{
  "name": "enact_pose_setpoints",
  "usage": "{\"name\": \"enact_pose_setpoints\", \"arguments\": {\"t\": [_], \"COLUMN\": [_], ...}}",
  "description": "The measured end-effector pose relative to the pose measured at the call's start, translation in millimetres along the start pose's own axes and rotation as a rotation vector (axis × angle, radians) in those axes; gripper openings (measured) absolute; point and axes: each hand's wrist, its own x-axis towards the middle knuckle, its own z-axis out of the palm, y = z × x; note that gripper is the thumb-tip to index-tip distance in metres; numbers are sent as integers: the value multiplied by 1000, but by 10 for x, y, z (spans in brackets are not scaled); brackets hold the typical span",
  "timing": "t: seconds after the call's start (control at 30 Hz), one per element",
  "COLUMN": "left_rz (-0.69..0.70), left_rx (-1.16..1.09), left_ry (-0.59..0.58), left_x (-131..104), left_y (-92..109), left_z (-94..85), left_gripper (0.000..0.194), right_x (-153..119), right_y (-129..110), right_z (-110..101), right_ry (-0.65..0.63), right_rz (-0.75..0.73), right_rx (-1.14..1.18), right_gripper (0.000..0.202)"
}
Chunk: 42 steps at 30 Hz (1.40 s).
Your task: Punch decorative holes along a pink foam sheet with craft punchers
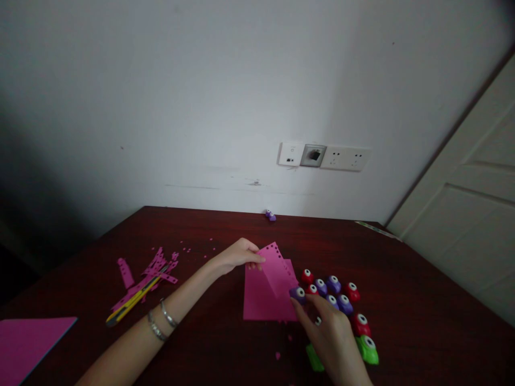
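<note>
My left hand [243, 254] pinches the upper left edge of a pink paper sheet [273, 268], lifted at a tilt. A row of small punched holes runs along the sheet's top and right edges. Between the thumb and fingers of my right hand [328, 319] is a purple craft punch [298, 294], at the sheet's right edge. Under the lifted sheet lies a larger pink paper [257, 303]. Just right of my right hand stand several more punches, among them a red punch [352, 291], a purple punch [345, 304] and a green punch [367, 349].
A yellow utility knife [134, 301] rests beside punched pink strips [155, 268] on the left. Tiny pink cut-outs dot the dark table [193, 321]. Pink sheets [34, 340] lie at the near left corner. Two small purple punches [271, 215] stand by the wall, below sockets [346, 159].
</note>
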Motion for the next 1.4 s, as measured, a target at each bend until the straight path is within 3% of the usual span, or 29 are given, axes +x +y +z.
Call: {"name": "enact_pose_setpoints", "arguments": {"t": [0.33,0.97,1.4], "left_rz": [0,-1,-48], "left_rx": [3,-12,27], "left_ry": [-18,-36,-100], "left_x": [6,-51,85], "left_y": [-22,98,-138], "left_z": [36,71,8], "left_gripper": [19,17,22], "right_x": [-24,-52,-31], "right_y": [-42,-56,-227], "right_z": [36,73,137], "right_ry": [-34,-27,-123], "right_rz": [42,-42,-182], "right_rx": [-65,-130,-341], "right_gripper": [29,29,10]}}
